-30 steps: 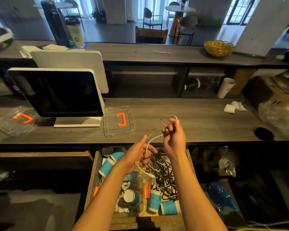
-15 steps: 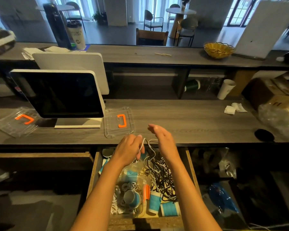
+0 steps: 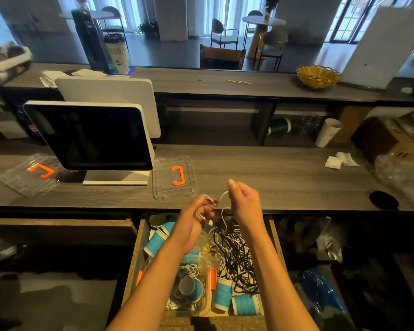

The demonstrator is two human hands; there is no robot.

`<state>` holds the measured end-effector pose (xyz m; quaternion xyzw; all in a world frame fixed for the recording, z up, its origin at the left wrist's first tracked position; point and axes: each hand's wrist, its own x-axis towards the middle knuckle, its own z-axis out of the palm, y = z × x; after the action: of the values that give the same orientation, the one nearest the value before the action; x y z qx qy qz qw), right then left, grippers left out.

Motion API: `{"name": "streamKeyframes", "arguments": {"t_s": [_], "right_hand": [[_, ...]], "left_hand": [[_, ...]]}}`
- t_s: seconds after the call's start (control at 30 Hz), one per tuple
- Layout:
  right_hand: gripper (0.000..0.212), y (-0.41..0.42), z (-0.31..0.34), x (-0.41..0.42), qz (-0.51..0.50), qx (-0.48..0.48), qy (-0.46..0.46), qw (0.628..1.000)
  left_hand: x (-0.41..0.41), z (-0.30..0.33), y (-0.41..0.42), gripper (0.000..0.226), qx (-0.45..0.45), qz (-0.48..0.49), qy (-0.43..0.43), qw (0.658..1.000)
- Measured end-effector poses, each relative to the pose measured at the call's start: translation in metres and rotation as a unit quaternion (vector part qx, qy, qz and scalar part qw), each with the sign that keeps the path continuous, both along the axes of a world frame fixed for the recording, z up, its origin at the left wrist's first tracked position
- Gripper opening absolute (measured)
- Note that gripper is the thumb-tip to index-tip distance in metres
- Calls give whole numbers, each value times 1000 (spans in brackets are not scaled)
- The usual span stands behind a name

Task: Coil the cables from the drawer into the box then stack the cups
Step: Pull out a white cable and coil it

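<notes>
The wooden drawer [image 3: 133,263] stands pulled out below the counter. A tangle of black and white cables [image 3: 234,254] fills its right half. Several blue paper cups [image 3: 154,242] lie around it. A clear plastic box [image 3: 202,304] with orange clips sits in the drawer front, holding coiled white cable and one cup. Above the drawer, my left hand [image 3: 193,223] and my right hand [image 3: 245,204] both pinch a white cable [image 3: 222,199]. It loops between them and trails down into the tangle.
A clear lid with an orange handle [image 3: 175,177] lies on the counter [image 3: 273,180] beside a monitor [image 3: 89,137]. A second lid [image 3: 34,173] rests at the far left. Crumpled tissues [image 3: 339,161] and a white cup [image 3: 328,134] are at the right.
My right hand went from raised, down to the drawer edge, and has risen again with fingers pinched on the white cable. The left hand now holds wound loops of it.
</notes>
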<state>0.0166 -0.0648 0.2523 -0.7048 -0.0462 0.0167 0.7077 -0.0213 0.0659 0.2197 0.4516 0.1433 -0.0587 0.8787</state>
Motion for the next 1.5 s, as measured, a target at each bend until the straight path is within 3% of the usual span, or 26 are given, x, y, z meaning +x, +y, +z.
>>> {"name": "streamKeyframes", "arguments": {"t_s": [0.17, 0.33, 0.4, 0.47, 0.57, 0.7, 0.8, 0.9, 0.97, 1.03, 1.1, 1.17, 1.27, 1.37, 1.5], "right_hand": [[37, -2, -1, 2, -72, 23, -5, 997], [36, -15, -5, 1, -89, -6, 22, 996], [37, -21, -7, 2, -78, -39, 44, 995], [36, -22, -10, 3, -63, -78, 67, 993], [35, -19, -15, 0, -49, -101, 95, 989], [36, -16, -14, -1, -42, -107, 101, 988], [35, -14, -11, -1, 5, -128, 105, 986], [33, -12, -5, -6, 95, -144, 91, 981], [29, -10, 2, -10, 150, -143, 73, 975], [25, -7, 9, -12, 198, -98, 78, 972], [24, -4, 14, -13, 221, -61, 78, 970], [25, -1, 14, -12, 206, -65, 58, 975], [21, -1, 5, -9, 133, -86, 31, 987], [9, -4, 0, -7, 66, -85, 21, 994], [9, -5, 0, -5, 52, -46, 40, 997]], "left_hand": [[-7, -7, -13, 35, -24, -25, -8, 999], [4, -7, 8, 45, 205, 74, -11, 976], [9, -5, 21, 44, 139, 100, -23, 985], [11, 1, 29, 41, -2, 99, -48, 994], [10, 14, 29, 40, -158, 80, -79, 981], [8, 23, 28, 27, -196, 89, -54, 975], [10, 24, 26, 25, -129, 105, -41, 985], [14, 21, 23, 31, 56, 121, -1, 991], [16, 16, 24, 38, 216, 109, 11, 970], [16, 12, 24, 48, 366, 76, 18, 927], [15, 11, 21, 55, 442, 38, 18, 896], [12, 15, 18, 60, 448, -22, 28, 893], [6, 23, 14, 64, 330, -132, 44, 934], [2, 24, 15, 68, 308, -220, 48, 924], [-1, 25, 16, 55, 234, -315, 11, 920]]}}
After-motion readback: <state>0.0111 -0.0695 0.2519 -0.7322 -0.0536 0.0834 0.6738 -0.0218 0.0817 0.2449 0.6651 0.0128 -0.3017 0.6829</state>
